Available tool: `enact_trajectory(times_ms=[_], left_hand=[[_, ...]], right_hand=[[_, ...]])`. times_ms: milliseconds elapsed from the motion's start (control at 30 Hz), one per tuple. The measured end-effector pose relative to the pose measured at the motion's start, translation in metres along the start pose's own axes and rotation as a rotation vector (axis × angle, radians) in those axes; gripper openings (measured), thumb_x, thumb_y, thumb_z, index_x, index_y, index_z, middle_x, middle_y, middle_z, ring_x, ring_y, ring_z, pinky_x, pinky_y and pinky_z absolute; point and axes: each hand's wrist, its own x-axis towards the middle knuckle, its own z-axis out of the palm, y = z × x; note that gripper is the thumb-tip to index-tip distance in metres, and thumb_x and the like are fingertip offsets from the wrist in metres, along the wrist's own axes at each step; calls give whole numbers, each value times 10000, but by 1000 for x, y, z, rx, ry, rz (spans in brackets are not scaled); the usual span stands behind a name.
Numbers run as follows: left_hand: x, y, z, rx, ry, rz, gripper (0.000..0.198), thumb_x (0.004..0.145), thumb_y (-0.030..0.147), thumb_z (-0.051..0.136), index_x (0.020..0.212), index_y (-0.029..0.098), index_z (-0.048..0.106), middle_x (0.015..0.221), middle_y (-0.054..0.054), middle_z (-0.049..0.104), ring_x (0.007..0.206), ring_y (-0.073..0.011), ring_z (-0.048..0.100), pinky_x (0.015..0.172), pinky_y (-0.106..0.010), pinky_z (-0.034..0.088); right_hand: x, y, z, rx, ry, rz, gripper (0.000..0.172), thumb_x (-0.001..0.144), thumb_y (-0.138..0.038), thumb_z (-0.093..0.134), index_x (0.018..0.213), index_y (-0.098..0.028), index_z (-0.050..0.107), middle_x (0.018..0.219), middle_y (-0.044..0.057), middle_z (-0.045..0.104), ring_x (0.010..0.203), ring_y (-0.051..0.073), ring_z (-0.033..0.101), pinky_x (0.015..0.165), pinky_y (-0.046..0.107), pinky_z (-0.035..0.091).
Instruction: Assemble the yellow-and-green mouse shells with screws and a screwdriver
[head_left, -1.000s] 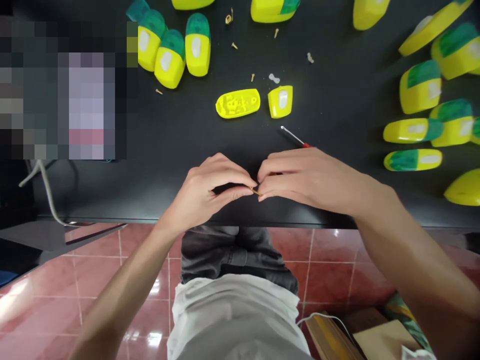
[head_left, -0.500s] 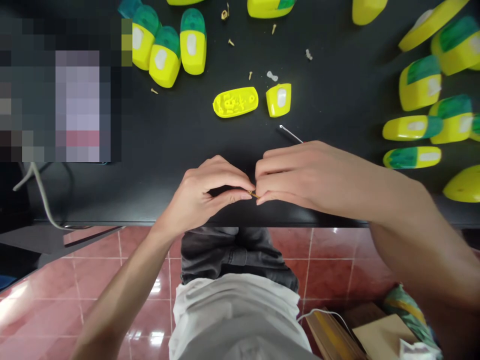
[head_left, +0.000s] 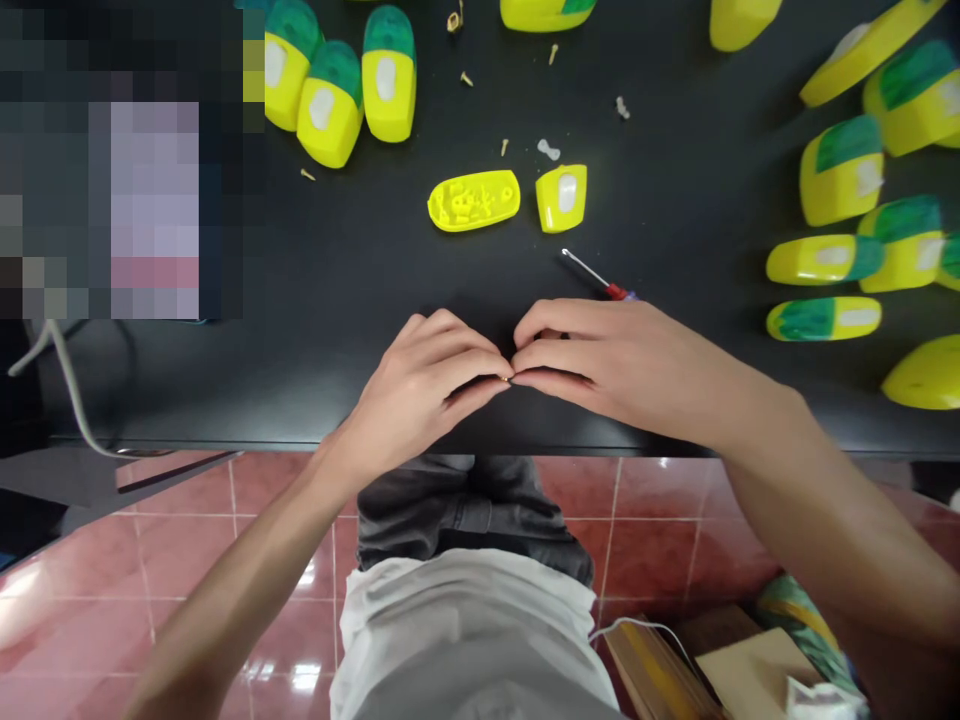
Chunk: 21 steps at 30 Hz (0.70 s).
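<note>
My left hand (head_left: pixel 427 390) and my right hand (head_left: pixel 607 365) meet fingertip to fingertip above the table's near edge. Both pinch a tiny brass-coloured metal piece (head_left: pixel 508 379), mostly hidden by the fingers. Beyond them lies a screwdriver (head_left: pixel 589 268) with a red and blue handle, partly covered by my right hand. Farther off are an open yellow casing half (head_left: pixel 474 201) with moulded ribs inside and a yellow cover (head_left: pixel 561 200) with a white oval button. Close to these rest a translucent dumbbell-shaped piece (head_left: pixel 549 150) and a small screw (head_left: pixel 505 147).
Yellow-and-green casings stand at the back left (head_left: pixel 389 80) and in a group at the right (head_left: pixel 840 170). More screws (head_left: pixel 466 79) and a brass piece (head_left: pixel 453 22) lie at the back. A pale cable (head_left: pixel 71 385) hangs over the left edge. Boxes (head_left: pixel 757 670) sit on the floor.
My right hand has shifted slightly and its fingers have spread, uncovering part of the screwdriver handle. The brass-coloured piece between the fingertips is now less visible.
</note>
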Motion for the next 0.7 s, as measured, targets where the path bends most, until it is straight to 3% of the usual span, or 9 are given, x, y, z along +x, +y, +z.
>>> enact_trajectory(times_ms=[300, 467, 700], left_hand=[[-2, -2, 6, 131, -2, -25, 33, 1025, 257, 700, 1033, 240, 727, 996, -25, 737, 967, -200, 610, 841, -373, 432], [-2, 1, 6, 159, 6, -65, 37, 1027, 223, 672, 1016, 222, 707, 985, -33, 711, 958, -202, 595, 839, -376, 446], [2, 8, -2, 108, -81, -157, 80, 1017, 171, 645, 1058, 222, 691, 1029, -37, 690, 1009, -214, 595, 856, -379, 465]], right_hand=[[-5, -2, 11, 51, 50, 81, 238, 1086, -233, 523, 1032, -185, 749, 1115, 92, 731, 878, 195, 699, 717, 322, 502], [-4, -4, 13, 94, 88, 128, 249, 1078, -209, 539, 970, -195, 763, 1050, 68, 748, 894, 193, 713, 758, 309, 525], [0, 1, 3, 125, 12, 148, 231, 1073, -252, 557, 1001, -226, 774, 1015, 49, 768, 905, 201, 725, 749, 311, 512]])
